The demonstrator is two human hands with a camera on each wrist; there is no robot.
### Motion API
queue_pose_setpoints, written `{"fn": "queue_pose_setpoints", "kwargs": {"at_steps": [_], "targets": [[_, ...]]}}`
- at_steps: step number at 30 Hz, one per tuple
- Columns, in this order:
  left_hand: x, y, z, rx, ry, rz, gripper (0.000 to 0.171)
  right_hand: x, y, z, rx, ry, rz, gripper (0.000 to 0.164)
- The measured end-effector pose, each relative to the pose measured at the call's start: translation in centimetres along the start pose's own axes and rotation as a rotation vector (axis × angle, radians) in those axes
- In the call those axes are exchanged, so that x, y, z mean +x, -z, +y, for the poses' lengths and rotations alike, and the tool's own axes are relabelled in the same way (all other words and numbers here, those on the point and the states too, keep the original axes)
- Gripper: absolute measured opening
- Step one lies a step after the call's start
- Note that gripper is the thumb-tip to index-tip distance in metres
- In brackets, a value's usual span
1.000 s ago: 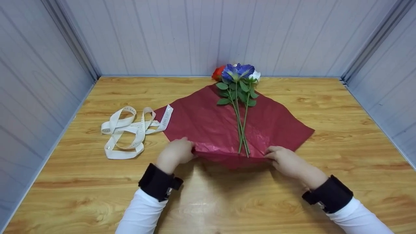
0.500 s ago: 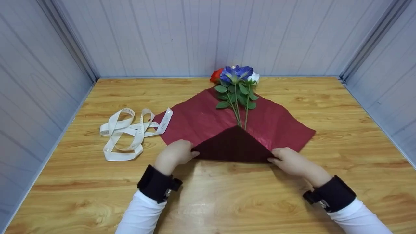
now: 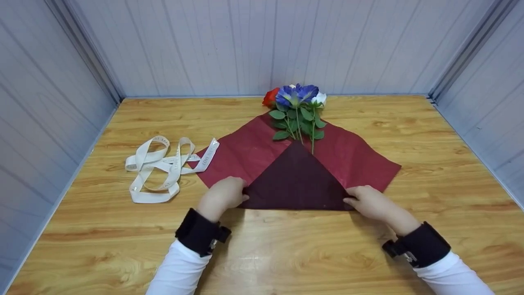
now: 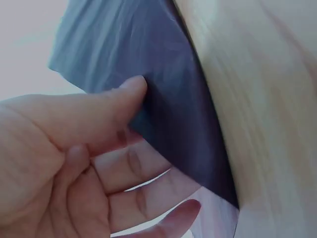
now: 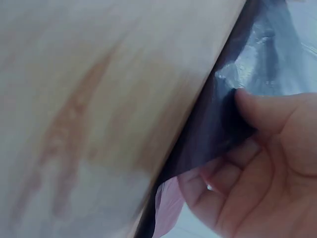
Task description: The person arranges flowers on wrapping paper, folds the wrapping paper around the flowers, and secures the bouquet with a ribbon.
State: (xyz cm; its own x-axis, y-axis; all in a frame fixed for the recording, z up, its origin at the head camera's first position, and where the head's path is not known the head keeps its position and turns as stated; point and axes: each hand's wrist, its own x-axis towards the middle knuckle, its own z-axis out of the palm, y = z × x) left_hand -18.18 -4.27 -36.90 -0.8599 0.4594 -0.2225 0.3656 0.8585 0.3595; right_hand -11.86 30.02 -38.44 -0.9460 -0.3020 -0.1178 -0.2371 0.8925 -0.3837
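A deep red sheet of wrapping paper [image 3: 355, 157] lies on the table, its near corner folded back as a dark triangular flap [image 3: 297, 180]. Under the flap's tip run the stems of a blue flower [image 3: 297, 95], a red flower [image 3: 270, 97] and a white flower [image 3: 319, 98]; their lower ends are hidden. My left hand [image 3: 224, 196] pinches the fold's left end, the thumb [image 4: 132, 91] on the dark side and the fingers behind. At the fold's right end my right hand [image 3: 370, 203] pinches the paper likewise, its thumb [image 5: 262, 111] on top.
A loosely looped white printed ribbon [image 3: 175, 162] lies left of the paper, one end over the paper's left corner. The wood-grain table [image 3: 278, 254] meets a pale panel wall [image 3: 204, 49] behind the flower heads. More panels stand at both sides.
The paper's near corner has come up and over the stems, covering their lower ends with the dark side. Both hands have moved slightly toward the near edge and apart, still gripping the paper.
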Motion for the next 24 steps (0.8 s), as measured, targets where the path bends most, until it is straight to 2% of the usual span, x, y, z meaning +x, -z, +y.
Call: {"fn": "queue_pose_setpoints", "kwargs": {"at_steps": [10,17,19,21,24], "targets": [[0.0,-0.9,0.4,0.05,0.056,0.07,0.016,0.4,-0.3,-0.4,-0.077,-0.061,0.047,0.01],[-0.2,-1.4,0.8,0.091,0.067,0.075,0.014,0.5,-0.6,-1.1,-0.17,-0.093,0.091,0.021],[-0.3,-1.5,1.0,0.111,0.072,0.079,0.017,0.6,-0.9,-1.4,-0.216,-0.06,0.139,0.018],[-0.5,-1.7,1.2,0.144,0.076,0.084,0.024,0.8,-1.3,-1.8,-0.27,0.014,0.21,0.018],[-0.8,-1.9,1.8,0.209,0.071,0.103,0.041,1.2,-2.2,-2.5,-0.329,0.197,0.321,0.029]]}}
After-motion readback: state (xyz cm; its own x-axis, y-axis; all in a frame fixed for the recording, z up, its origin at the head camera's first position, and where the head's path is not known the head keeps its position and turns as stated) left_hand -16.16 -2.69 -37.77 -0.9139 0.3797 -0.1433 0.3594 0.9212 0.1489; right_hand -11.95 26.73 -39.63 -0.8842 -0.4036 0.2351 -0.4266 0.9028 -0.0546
